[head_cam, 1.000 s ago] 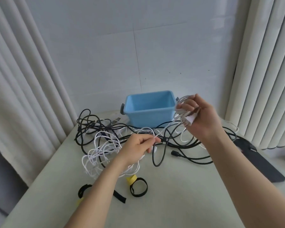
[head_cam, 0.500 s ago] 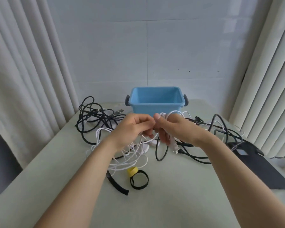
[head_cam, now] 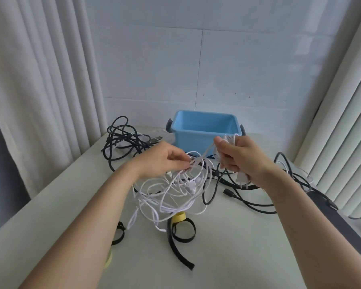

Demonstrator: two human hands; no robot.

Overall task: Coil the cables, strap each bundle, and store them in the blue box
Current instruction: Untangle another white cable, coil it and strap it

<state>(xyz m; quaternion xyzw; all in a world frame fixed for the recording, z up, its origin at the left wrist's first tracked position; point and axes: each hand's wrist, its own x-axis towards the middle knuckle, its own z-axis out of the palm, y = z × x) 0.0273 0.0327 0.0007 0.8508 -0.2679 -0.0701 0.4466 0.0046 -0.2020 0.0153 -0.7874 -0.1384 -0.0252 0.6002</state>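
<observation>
Glossy plastic blue box (head_cam: 204, 130), matt cloth straps (head_cam: 182, 230), smooth matt table (head_cam: 227, 247).

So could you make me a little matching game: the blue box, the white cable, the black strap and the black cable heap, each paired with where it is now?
Things:
1 blue box
2 white cable
3 black strap
4 black cable heap

Places:
A pinched between left hand and right hand
B far side of the table, near the wall
C tangled, left of the box
D flat on the table, nearest the person

Pairs: 1-B, 2-A, 3-D, 4-C
</observation>
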